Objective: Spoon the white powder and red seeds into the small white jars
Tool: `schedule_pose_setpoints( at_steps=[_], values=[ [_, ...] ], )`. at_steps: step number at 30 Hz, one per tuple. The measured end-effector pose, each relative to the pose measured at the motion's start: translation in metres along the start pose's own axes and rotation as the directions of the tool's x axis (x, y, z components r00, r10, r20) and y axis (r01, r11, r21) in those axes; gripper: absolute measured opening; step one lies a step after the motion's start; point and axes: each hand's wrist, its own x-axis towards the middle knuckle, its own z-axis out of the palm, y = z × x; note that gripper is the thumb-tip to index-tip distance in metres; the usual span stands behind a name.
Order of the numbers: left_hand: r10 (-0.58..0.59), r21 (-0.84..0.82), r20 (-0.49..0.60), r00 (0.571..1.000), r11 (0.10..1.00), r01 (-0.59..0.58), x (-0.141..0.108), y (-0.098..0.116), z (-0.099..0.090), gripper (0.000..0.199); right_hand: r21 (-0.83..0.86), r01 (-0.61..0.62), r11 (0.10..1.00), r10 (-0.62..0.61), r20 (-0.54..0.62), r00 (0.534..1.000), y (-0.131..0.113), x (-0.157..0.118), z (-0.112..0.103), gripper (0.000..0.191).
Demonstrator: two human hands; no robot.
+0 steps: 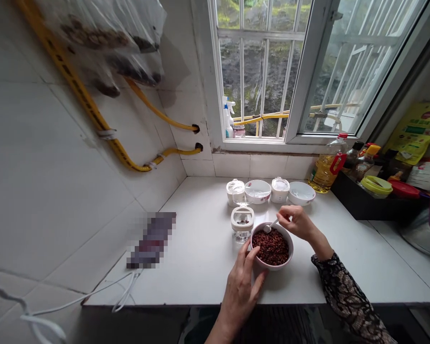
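Observation:
A white bowl (291, 255) full of small dark red grains that look like Sichuan peppercorns (272, 248) sits on the counter. My left hand (242, 279) grips its left side, fingers at the rim and thumb low on the front. Pinched in my right hand (296, 222) is a small white spoon (268, 228), its tip resting at the far side of the grains. Just behind and left of the bowl stands a clear jar (242, 224) with a cream rim and its lid raised; a few dark bits show inside.
Along the back stand two closed white jars (235, 192) and two white bowls (258, 192). An oil bottle (324, 167) and a black box (354, 200) of condiments are at the right. A blurred-out dark object (152, 239) with white cables lies left on the white counter (193, 267).

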Motion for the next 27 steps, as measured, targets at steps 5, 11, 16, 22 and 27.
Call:
schedule_pose_setpoints(
  at_steps=[5, 11, 16, 22, 27],
  values=[
    [-0.011, 0.006, 0.009, 1.000, 1.000, 0.011, 0.000, 0.000, 0.000, 0.050, 0.094, -0.109, 0.990, 0.106, 0.038, 0.994, 0.000, 0.001, 0.012, 0.039],
    [-0.011, -0.004, 0.018, 1.000, 1.000, 0.011, -0.002, -0.001, 0.001, 0.049, 0.253, -0.274, 0.928, 0.272, 0.042, 0.961, 0.012, 0.002, 0.002, 0.039],
    [-0.007, -0.006, 0.025, 1.000, 1.000, 0.007, -0.001, -0.001, 0.001, 0.050, 0.189, -0.242, 0.952, 0.240, 0.033, 0.970, 0.012, 0.002, 0.004, 0.038],
    [-0.006, 0.004, 0.012, 1.000, 1.000, 0.006, -0.001, -0.001, 0.000, 0.050, 0.194, -0.236, 0.952, 0.217, 0.114, 0.969, 0.010, 0.003, 0.011, 0.040],
    [0.006, 0.022, 0.008, 1.000, 1.000, -0.006, -0.002, -0.002, 0.000, 0.050, 0.330, -0.330, 0.884, 0.309, 0.116, 0.944, 0.019, 0.003, 0.006, 0.039]
  ],
)
